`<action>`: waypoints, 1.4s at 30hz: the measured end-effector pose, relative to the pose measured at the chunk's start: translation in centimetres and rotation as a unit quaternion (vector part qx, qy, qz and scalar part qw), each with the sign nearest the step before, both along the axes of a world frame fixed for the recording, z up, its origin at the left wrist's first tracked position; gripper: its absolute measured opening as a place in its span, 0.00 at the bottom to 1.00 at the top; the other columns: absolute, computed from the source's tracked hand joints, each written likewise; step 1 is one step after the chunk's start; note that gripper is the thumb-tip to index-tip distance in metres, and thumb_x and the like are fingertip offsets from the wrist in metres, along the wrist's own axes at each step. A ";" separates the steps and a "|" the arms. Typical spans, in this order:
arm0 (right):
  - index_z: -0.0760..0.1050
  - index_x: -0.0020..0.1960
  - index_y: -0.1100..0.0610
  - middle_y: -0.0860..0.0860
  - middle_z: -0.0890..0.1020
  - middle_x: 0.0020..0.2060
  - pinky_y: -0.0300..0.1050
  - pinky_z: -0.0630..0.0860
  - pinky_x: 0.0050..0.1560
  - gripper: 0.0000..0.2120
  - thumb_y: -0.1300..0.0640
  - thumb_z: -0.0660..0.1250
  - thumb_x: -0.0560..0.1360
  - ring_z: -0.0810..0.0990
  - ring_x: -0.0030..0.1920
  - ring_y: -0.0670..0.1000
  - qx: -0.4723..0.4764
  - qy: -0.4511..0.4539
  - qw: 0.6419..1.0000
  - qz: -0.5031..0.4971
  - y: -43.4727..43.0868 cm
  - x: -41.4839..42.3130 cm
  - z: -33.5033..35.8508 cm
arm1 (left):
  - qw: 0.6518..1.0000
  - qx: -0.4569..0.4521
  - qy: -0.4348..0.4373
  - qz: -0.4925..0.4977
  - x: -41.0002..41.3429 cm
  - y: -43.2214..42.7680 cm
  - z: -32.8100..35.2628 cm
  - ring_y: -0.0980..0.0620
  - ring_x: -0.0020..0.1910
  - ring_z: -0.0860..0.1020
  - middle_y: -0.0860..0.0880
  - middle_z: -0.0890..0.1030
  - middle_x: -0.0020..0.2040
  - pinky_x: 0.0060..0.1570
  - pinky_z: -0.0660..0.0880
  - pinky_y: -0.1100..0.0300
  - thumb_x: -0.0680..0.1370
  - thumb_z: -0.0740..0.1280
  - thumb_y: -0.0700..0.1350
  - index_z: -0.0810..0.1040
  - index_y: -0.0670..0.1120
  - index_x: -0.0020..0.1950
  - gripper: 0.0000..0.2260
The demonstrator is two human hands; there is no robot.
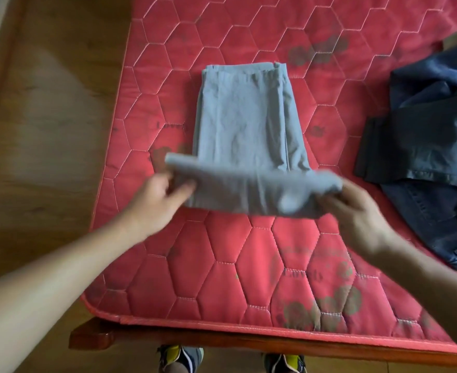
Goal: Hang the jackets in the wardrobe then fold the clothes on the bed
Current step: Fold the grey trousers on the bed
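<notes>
Both hands hold the near end of the grey trousers [244, 125], which is lifted and doubled over toward the far end. Left hand [158, 201]: fingers tucked under the left corner of the raised fold, thumb on top, pinching the cloth. Right hand [356, 214]: fingers closed around the right corner of the same fold, cloth bunched in the grasp (edges motion-blurred, so individual finger placement is unclear).

The rest of the trousers lies flat, already folded lengthwise into a narrow strip, waistband at the far end, roughly centred on the red quilted mattress [248, 265]. The mattress has a hexagon stitch pattern and faded dark prints.

To the right, well apart from the grey strip, a heap of dark blue denim clothes [432, 146] lies crumpled on the mattress, partly cut off by the frame edge.

Mattress sits on a reddish wooden bed frame [141, 336]. Wooden floor [46, 117] to the left. Two shoes [180, 358] show at the bottom edge.
</notes>
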State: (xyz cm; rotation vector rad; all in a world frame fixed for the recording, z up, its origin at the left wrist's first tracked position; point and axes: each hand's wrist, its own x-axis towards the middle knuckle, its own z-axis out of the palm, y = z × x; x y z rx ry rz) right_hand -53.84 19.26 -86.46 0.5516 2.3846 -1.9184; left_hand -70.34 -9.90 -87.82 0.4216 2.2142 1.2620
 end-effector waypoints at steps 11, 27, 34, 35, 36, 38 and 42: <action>0.79 0.67 0.59 0.56 0.85 0.58 0.57 0.81 0.59 0.30 0.56 0.78 0.66 0.85 0.55 0.56 -0.326 -0.289 0.900 -0.016 5.8 -9.4 -4.1 | 0.934 0.080 -0.341 0.074 -6.1 4.6 -5.1 0.47 0.62 0.82 0.44 0.84 0.60 0.62 0.77 0.50 0.72 0.74 0.39 0.78 0.44 0.65 0.21; 0.79 0.60 0.66 0.61 0.86 0.52 0.49 0.85 0.48 0.10 0.65 0.66 0.80 0.87 0.48 0.57 -0.261 -0.350 0.899 -0.037 1.4 -3.0 -6.0 | 0.976 -0.049 -0.210 0.004 0.9 0.6 -5.3 0.65 0.62 0.78 0.60 0.81 0.62 0.69 0.73 0.55 0.85 0.62 0.45 0.73 0.60 0.64 0.12; 0.79 0.59 0.58 0.55 0.87 0.49 0.45 0.83 0.41 0.09 0.64 0.63 0.82 0.87 0.45 0.52 -0.267 -0.217 0.934 -0.099 1.9 -4.8 -4.0 | 0.980 0.037 -0.190 0.041 -1.6 2.2 -4.3 0.62 0.68 0.75 0.59 0.78 0.67 0.68 0.72 0.57 0.86 0.58 0.44 0.68 0.60 0.70 0.15; 0.78 0.60 0.56 0.54 0.87 0.48 0.45 0.83 0.41 0.09 0.63 0.63 0.83 0.87 0.44 0.51 -0.253 -0.207 0.939 -0.102 2.0 -5.5 -4.0 | 0.980 0.031 -0.192 0.044 -2.3 2.5 -4.4 0.61 0.67 0.75 0.59 0.78 0.67 0.69 0.71 0.55 0.86 0.58 0.45 0.68 0.61 0.68 0.14; 0.78 0.60 0.55 0.53 0.87 0.47 0.45 0.84 0.41 0.09 0.62 0.63 0.83 0.87 0.44 0.51 -0.233 -0.206 0.944 -0.107 2.0 -6.1 -4.3 | 0.981 0.016 -0.190 0.038 -2.8 2.8 -4.6 0.60 0.67 0.76 0.60 0.78 0.66 0.69 0.71 0.53 0.86 0.58 0.47 0.69 0.63 0.66 0.12; 0.77 0.63 0.56 0.52 0.87 0.48 0.48 0.84 0.45 0.09 0.60 0.63 0.84 0.86 0.45 0.51 -0.175 -0.218 0.953 -0.120 1.8 -6.7 -5.5 | 0.984 -0.021 -0.176 0.033 -3.2 3.3 -5.5 0.56 0.65 0.79 0.58 0.81 0.63 0.69 0.73 0.47 0.84 0.60 0.52 0.72 0.61 0.63 0.09; 0.80 0.56 0.49 0.50 0.87 0.50 0.53 0.83 0.54 0.07 0.58 0.66 0.82 0.86 0.49 0.52 -0.096 -0.207 0.963 -0.142 1.3 -6.8 -6.5 | 0.988 -0.026 -0.146 0.044 -3.1 4.1 -5.3 0.50 0.58 0.81 0.53 0.83 0.57 0.64 0.76 0.45 0.85 0.58 0.47 0.73 0.53 0.59 0.05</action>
